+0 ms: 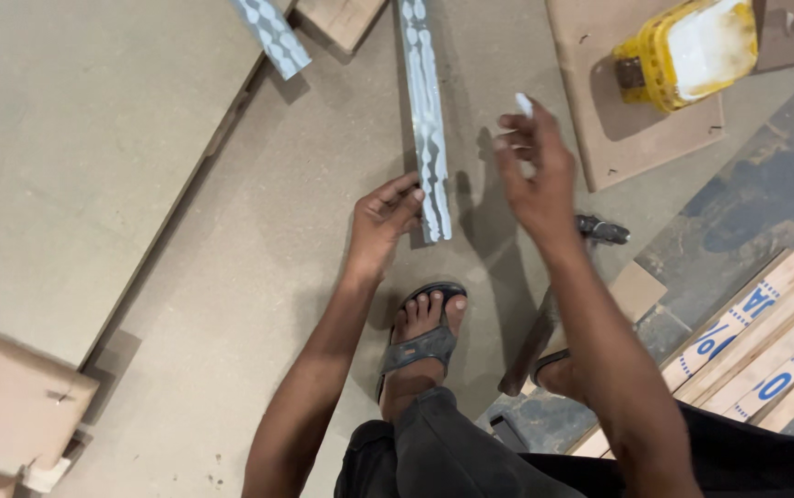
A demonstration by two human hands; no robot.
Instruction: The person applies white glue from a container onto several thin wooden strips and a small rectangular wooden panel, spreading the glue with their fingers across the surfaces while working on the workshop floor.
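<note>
A long narrow grey strip (pixel 424 101) coated with wavy lines of white glue lies on a brown board (pixel 258 304) on the floor. My left hand (pixel 383 221) rests on the board and its fingertips touch the near end of the strip. Raised above the board to the strip's right, my right hand (pixel 535 171) has white glue on its fingertips and holds nothing that I can make out. My sandalled foot (pixel 423 341) stands just below the strip's end.
A yellow tub of white glue (pixel 692 51) stands on a small board at the top right. A hammer (pixel 553 309) lies by my right arm. A second glued strip (pixel 272 35) lies top centre. Wooden battens (pixel 765 350) are stacked at the right. Large boards (pixel 65 166) lie left.
</note>
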